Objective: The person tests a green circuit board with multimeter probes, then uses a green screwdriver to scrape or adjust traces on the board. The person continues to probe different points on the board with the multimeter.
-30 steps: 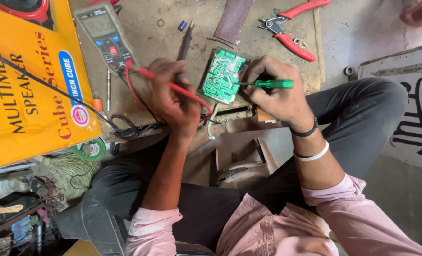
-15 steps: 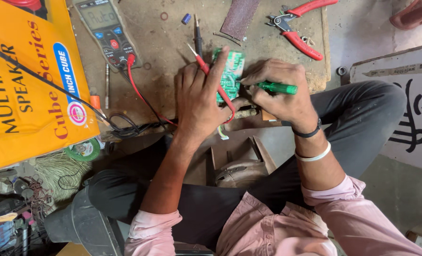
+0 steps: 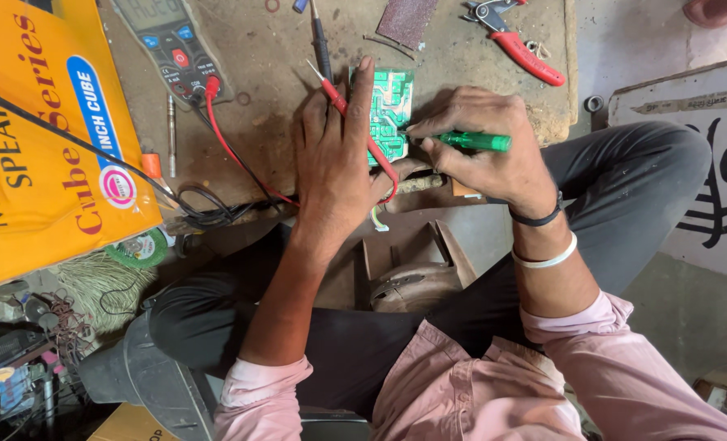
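Note:
A green circuit board (image 3: 393,110) lies on the worn workbench (image 3: 274,49). My left hand (image 3: 335,159) rests flat over its left edge, fingers extended, with a red multimeter probe (image 3: 355,126) caught under the palm and its tip sticking out at the upper left. My right hand (image 3: 486,151) grips a green-handled screwdriver (image 3: 474,141), its tip touching the board's right side. A black probe (image 3: 323,45) lies on the bench just above my left hand.
A multimeter (image 3: 171,45) with a red lead sits at the top left beside a large yellow cardboard box (image 3: 41,147). Red-handled pliers (image 3: 523,45) lie at the top right. A brown box-like part (image 3: 412,269) rests between my knees.
My left hand has slid up and flattened over the board, bringing the red probe with it. The view has shifted downward slightly. My right hand keeps the screwdriver on the board.

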